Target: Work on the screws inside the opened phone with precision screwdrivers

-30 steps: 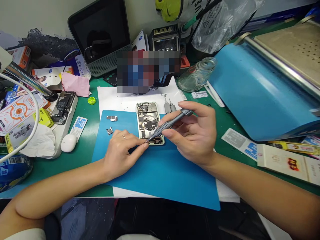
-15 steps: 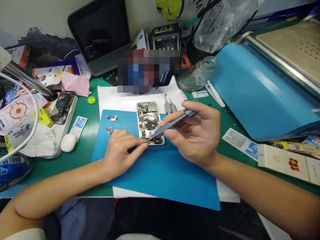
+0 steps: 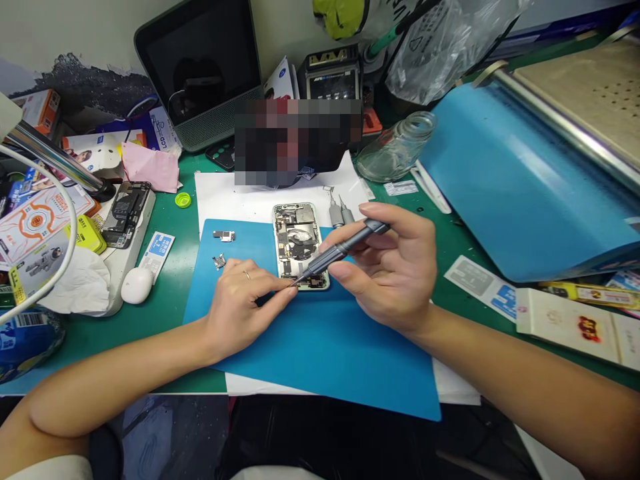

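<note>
Screwdriver (image 3: 325, 258) tip by phone (image 3: 300, 233) edge (mat (image 3: 325, 353) extends nearer).

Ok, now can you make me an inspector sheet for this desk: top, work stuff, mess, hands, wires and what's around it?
Surface: green table with white paper, then a blue mat on top.
Work things: opened phone across the mat's far edge; two small metal parts beside it on the mat; gray screwdriver.
Clutter: printed boxes, crumpled tissue, green cap, glass jar.
Hands: right hand holds the screwdriver; left hand, finger and thumb together, is at its tip; anything pinched there is too small to tell.
Cables: white cable curving in at left.
Surroundings: dark screen, wall, clear plastic bag.
</note>
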`<state>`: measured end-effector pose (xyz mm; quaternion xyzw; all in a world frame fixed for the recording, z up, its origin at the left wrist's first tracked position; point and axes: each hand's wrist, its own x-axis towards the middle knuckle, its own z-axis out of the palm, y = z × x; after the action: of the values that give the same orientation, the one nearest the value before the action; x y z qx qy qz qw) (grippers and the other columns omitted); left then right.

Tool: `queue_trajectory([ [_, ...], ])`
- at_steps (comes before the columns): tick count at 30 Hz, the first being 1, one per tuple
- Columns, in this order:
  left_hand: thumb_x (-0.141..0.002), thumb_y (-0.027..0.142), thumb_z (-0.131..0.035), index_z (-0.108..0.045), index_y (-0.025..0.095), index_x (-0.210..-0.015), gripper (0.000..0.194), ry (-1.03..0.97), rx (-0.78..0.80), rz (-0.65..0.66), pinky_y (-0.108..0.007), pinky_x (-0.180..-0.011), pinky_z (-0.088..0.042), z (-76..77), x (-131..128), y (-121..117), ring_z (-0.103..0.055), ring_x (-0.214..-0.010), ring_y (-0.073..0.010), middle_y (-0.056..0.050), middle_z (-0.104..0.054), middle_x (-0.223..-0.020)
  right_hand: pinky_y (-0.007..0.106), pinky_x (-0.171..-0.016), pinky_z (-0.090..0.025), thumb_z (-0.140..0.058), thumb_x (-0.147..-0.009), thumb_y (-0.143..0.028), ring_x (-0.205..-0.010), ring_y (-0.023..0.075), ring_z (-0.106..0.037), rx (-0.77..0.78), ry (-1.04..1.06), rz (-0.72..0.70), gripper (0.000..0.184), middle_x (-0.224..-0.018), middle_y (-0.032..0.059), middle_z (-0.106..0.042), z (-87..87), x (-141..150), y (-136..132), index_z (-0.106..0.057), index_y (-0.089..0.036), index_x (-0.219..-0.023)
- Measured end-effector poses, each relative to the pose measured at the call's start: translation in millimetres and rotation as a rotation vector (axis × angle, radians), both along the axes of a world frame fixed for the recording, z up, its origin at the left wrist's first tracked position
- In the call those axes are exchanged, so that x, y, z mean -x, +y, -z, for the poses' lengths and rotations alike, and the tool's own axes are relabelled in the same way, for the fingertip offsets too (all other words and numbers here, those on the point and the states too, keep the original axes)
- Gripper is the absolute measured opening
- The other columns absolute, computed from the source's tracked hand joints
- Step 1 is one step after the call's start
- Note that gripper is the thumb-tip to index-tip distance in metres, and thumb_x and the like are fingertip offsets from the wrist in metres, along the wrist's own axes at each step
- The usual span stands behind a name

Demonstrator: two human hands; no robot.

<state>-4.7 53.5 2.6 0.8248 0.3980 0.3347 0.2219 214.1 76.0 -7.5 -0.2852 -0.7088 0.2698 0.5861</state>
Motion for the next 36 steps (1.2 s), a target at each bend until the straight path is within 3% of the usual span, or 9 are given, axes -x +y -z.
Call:
queue_trajectory([
  [13,-0.099,0.026,-0.069,-0.078,0.021,-0.093,0.011,-0.019,-0.005,0.015,-0.034,-0.072,-0.040,0.5,-0.8,0.1,-0.063,-0.072,-0.0152,0.001,-0.078,-0.081,0.033,-0.058,-0.064,-0.071,-0.094,-0.023,-0.074,0.0190,-0.072,-0.021,0.014,0.014,0.056,-0.095,0.0032,-0.072,1.1,0.3,-0.6,-0.050,-0.039,-0.143],
  [21,-0.098,0.025,-0.070,-0.078,0.021,-0.093,0.010,-0.038,0.024,0.031,-0.033,-0.070,-0.043,2.5,-0.2,0.4,-0.063,-0.071,-0.0153,0.001,-0.077,-0.078,0.031,-0.071,-0.069,-0.073,-0.091,-0.017,-0.088,0.0177,-0.076,0.053,0.104,-0.074,0.059,-0.102,0.0010,-0.074,2.5,5.4,-3.3,-0.049,-0.035,-0.142],
  [36,-0.098,0.024,-0.067,-0.078,0.021,-0.092,0.012,-0.051,0.060,0.057,-0.033,-0.075,-0.050,-1.3,-1.7,0.7,-0.067,-0.075,-0.0163,-0.001,-0.078,-0.082,0.028,-0.069,-0.069,-0.073,-0.092,-0.017,-0.083,0.0180,-0.077,0.007,0.078,-0.054,0.060,-0.098,0.0021,-0.074,1.2,7.8,-4.6,-0.050,-0.033,-0.144],
])
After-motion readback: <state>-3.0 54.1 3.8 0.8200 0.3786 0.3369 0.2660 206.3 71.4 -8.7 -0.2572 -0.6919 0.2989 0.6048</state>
